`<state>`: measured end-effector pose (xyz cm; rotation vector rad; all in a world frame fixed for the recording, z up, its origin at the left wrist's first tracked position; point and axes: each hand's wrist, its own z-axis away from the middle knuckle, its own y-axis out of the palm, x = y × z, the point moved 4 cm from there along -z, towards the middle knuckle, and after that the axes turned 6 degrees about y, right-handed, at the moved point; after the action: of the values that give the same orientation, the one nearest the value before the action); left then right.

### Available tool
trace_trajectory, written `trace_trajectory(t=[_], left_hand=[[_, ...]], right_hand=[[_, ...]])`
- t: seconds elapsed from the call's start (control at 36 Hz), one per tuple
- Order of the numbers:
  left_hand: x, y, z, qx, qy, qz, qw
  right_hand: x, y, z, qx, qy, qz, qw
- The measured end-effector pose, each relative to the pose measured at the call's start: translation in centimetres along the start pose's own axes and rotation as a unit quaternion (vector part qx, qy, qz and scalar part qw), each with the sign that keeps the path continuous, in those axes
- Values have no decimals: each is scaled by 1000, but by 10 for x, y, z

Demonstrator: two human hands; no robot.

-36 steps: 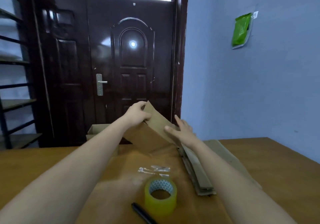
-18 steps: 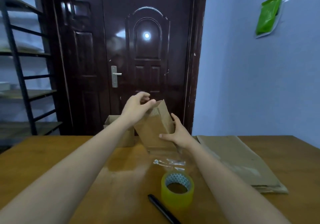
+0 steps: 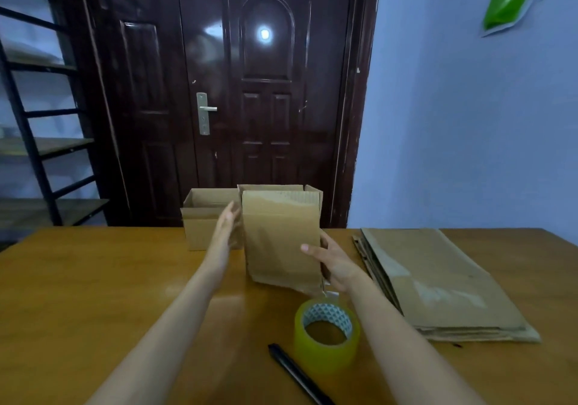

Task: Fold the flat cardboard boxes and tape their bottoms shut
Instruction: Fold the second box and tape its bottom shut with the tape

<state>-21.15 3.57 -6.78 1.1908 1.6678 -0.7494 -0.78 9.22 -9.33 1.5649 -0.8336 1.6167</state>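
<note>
**Box opened up, bottom flaps next**

While the right hand grips the box at its lower right corner, thumb across the front, the left hand lies flat and spread against the box's left side. Squared into a tube, the box stands tilted near the desk's far edge, middle. Shaping looks like the step in hand; next the bottom flaps likely need folding in and holding shut. Tape and a pen wait near the front edge. Flat boxes are stacked at the right; a finished box stands just behind the left hand.
</note>
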Motion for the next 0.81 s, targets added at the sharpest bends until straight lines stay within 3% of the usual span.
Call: trace_trajectory(t=[0.14,0.5,0.67,0.81], left_hand=[[16,3,9,-24,23,8,999],[25,16,7,-46,151,-92,983],[31,19,5,-103,105,-26,989],[24,21,-1,-63,99,27,993]], right_hand=[[-21,-5,-6,7,14,-17,1000],[-18,-11,-13,17,41,84,995],[-17,-15,-11,20,25,59,998],[-15,-22,-7,52,22,51,997]])
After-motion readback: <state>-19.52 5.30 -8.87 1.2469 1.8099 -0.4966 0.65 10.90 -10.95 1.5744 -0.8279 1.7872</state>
